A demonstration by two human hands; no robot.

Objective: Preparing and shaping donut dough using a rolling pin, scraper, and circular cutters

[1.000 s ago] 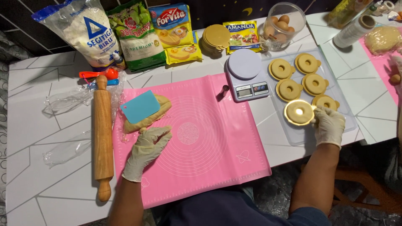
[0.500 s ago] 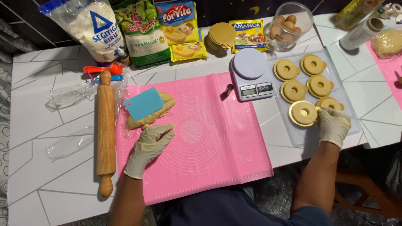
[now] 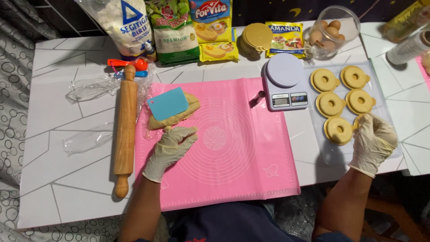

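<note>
My left hand (image 3: pixel 172 145), in a pale glove, rests flat on the pink silicone mat (image 3: pixel 233 179), fingertips just below a lump of dough (image 3: pixel 188 110) that has a light blue scraper (image 3: pixel 168 103) lying on it. My right hand (image 3: pixel 374 141), also gloved, is curled over the near right spot of a clear tray (image 3: pixel 333 154), touching a ring-shaped dough piece in a gold mould (image 3: pixel 339 130). Several more filled gold moulds (image 3: pixel 330 104) sit on the tray beyond it.
A wooden rolling pin (image 3: pixel 125 127) lies left of the mat. A digital kitchen scale (image 3: pixel 285 87) stands between mat and tray. Bags of flour (image 3: pixel 127 24) and other packets, stacked gold discs (image 3: pixel 257 38) and a tub of eggs (image 3: pixel 329 31) line the back.
My right hand has slid from the nearest mould to the tray's near right corner, uncovering that mould. My left hand stays on the mat by the dough.
</note>
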